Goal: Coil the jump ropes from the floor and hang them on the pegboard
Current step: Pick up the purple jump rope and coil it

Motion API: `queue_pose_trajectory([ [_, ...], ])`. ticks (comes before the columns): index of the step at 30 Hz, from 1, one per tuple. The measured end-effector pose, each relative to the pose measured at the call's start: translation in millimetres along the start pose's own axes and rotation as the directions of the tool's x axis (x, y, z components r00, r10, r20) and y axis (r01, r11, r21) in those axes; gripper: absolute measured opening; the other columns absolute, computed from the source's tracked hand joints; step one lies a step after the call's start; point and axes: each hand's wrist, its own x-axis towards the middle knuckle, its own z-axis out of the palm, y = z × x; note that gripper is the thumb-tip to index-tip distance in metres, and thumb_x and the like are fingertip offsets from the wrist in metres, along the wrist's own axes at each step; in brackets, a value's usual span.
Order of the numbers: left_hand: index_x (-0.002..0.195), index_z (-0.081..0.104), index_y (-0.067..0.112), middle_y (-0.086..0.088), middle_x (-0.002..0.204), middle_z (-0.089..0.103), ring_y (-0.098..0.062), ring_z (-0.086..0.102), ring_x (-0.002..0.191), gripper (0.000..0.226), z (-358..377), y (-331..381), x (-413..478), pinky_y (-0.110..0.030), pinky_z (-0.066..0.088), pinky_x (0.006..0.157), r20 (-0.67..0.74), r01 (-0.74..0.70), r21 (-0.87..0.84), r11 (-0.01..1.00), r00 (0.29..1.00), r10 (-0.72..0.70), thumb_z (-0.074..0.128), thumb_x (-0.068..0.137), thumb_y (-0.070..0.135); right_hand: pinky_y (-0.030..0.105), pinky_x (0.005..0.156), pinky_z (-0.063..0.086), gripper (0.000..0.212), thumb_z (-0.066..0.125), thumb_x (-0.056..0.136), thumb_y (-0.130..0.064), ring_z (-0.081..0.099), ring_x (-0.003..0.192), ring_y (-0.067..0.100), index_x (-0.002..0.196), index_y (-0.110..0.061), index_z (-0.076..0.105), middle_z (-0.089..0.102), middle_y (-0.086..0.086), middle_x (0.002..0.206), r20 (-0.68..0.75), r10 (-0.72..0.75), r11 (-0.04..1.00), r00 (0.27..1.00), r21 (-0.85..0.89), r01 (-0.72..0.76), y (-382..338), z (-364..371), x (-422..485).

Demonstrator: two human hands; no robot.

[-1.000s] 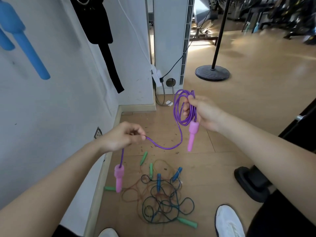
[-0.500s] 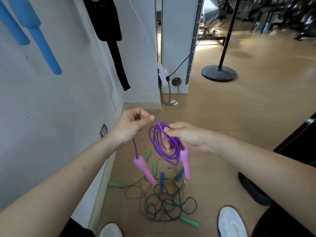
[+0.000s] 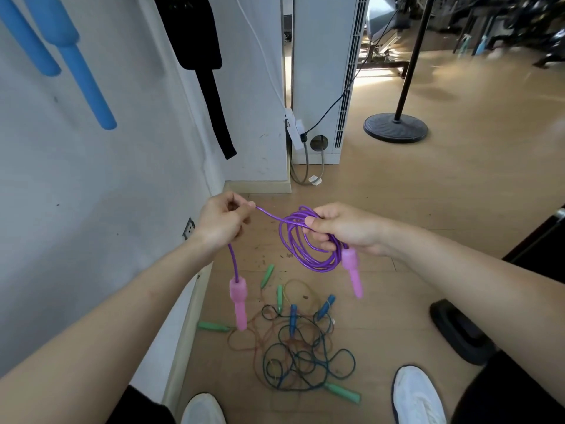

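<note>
Pulled a little apart since half a second ago, with a short run of purple jump rope [image 3: 290,223] now taut between; pinching the cord with the left hand [image 3: 221,223], one pink handle [image 3: 238,301] dangling straight below; clutching the coil and second pink handle [image 3: 353,273] in the right hand [image 3: 348,229]; held above the tangled ropes [image 3: 299,350] on the floor [image 3: 428,224].

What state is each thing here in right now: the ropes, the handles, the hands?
Purple rope: partly coiled, off the floor.
Right hand: grips the coil.
Left hand: pinches the uncoiled stretch.
Left pink handle: dangles below the left hand.
Floor ropes: tangled, uncoiled.
Black strap: hanging on the wall.
</note>
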Motion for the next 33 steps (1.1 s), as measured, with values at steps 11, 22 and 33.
queue_pose_trajectory([
  [11,0.126,0.062,0.036,0.006,0.111,0.072,-0.023,0.069,0.091,0.059,12,10,-19,-0.039,0.058,0.082,0.555,-0.187,0.121,0.975,0.827,0.09,0.087,0.073,0.034,0.017,0.05,0.03,0.021,0.04,0.106,-0.019,0.03,0.051,0.009,0.094,-0.005,0.051,0.035,-0.001,0.063,0.273,-0.005,0.99,0.962,0.138,-0.034,-16,-6,-10],
  [22,0.077,0.055,-0.004,0.003,0.058,0.038,-0.012,0.033,0.052,0.03,7,20,-19,-0.024,0.028,0.05,0.502,-0.21,0.041,0.977,0.85,0.161,0.069,0.092,0.018,0.046,0.089,0.051,0.008,0.055,0.1,-0.013,0.071,0.085,0.039,0.098,-0.005,0.056,0.067,0.012,0.085,0.353,-0.063,0.993,0.934,-0.068,0.092,-8,-12,-16],
  [33,0.053,0.06,0.03,0.014,0.052,0.034,-0.01,0.03,0.048,0.048,7,25,-15,-0.021,0.026,0.045,0.252,-0.203,-0.081,0.976,0.943,0.217,0.057,0.093,0.005,0.027,0.08,0.051,0.002,0.064,0.093,-0.006,0.066,0.084,0.016,0.092,-0.006,0.063,0.072,0.006,0.084,0.187,-0.194,0.98,0.963,-0.017,0.201,-6,-4,-15],
])
